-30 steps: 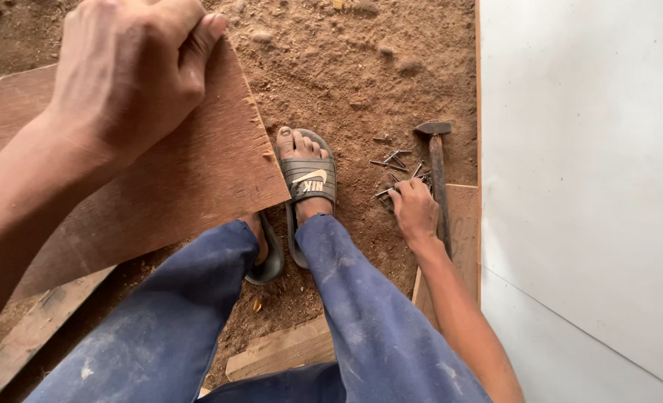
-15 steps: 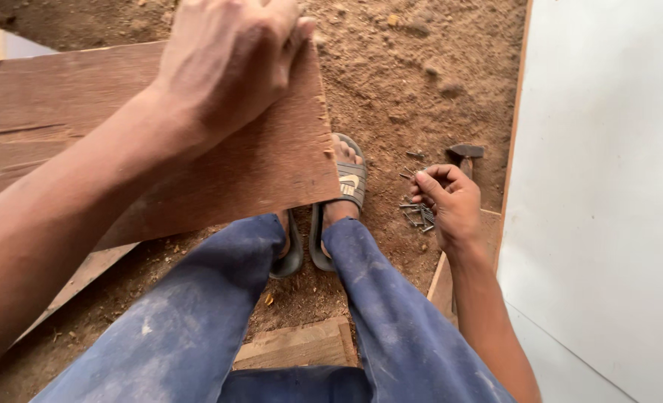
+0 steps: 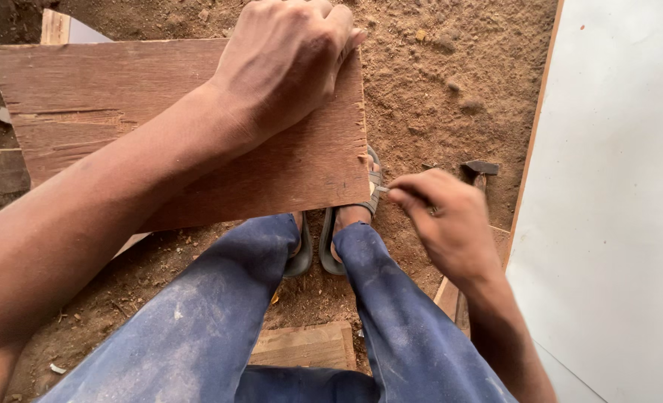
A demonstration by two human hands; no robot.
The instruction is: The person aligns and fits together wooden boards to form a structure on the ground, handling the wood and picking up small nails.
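Note:
My left hand (image 3: 287,60) grips the far right corner of a reddish-brown plywood board (image 3: 122,112), holding it above my knees. My right hand (image 3: 443,216) hovers just right of the board's near corner, with thumb and forefinger pinched on a small nail (image 3: 382,189). A hammer (image 3: 481,170) lies on the ground behind that hand, mostly hidden by it. My blue dusty trousers (image 3: 219,313) and sandalled feet (image 3: 346,224) show below the board.
A large white panel (image 3: 615,201) fills the right side, its wooden edge running beside the hammer. Sawdust-covered dirt (image 3: 436,75) lies all around. A wood block (image 3: 309,345) sits between my legs and a timber piece (image 3: 55,26) at the far left.
My right hand has risen from the nails on the ground beside the hammer and moved left toward the board's corner with a nail pinched in it. The board sits lower in view.

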